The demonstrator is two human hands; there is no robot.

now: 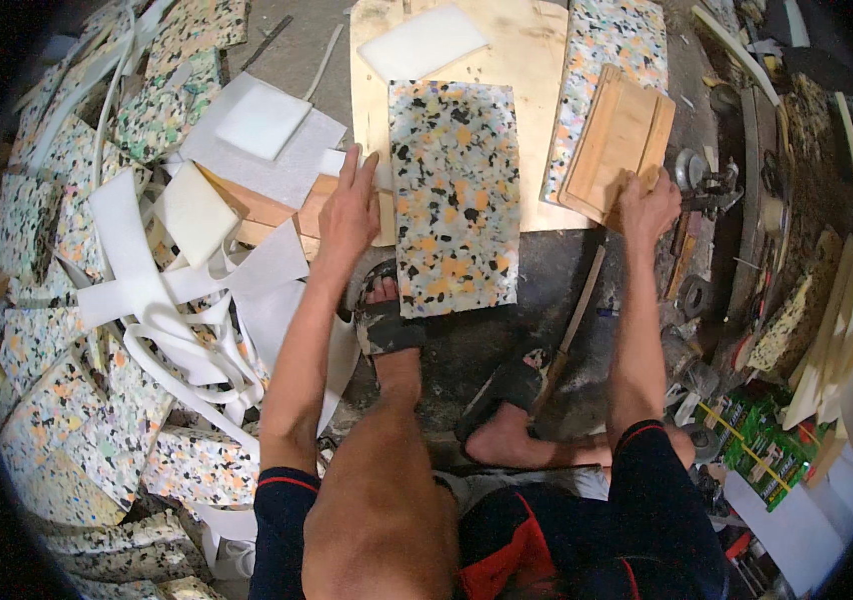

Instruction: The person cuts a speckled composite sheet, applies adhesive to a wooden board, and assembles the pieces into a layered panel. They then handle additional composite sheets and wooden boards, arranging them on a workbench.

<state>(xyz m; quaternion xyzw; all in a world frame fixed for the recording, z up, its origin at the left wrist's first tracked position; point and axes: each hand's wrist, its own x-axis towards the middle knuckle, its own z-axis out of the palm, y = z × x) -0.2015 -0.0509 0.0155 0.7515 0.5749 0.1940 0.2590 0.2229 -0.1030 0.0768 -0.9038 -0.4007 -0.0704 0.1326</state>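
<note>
Head view: grips a wooden block (617, 145) at the near right corner with the right hand (650, 205), fingers curled in and clamped on the edge; cannot tell how far the fingertips reach beneath. Holds the left hand (351, 210) with fingers extended and slightly apart, just beside the left edge of a speckled foam slab (455, 190); cannot tell whether touching anything below. Has the slab in the middle, lengthwise over a pale plywood sheet (535, 120), near end reaching past the sheet's near edge, close by the dark sandal (389, 335). Shows, partly under the block at far right, a speckled foam strip (619, 35); at the far end of the plywood, a white panel (423, 42); to the left, loose white strips (147, 288).

To handle well, should probably take a fuller hold on the block than one corner, and keep level to avoid twisting. Should steady the slab with flat, spread left fingers rather than a pinch, likely to dent soft foam. Should support the overhanging near end before any pressing, and keep fingertips out from under the block
</note>
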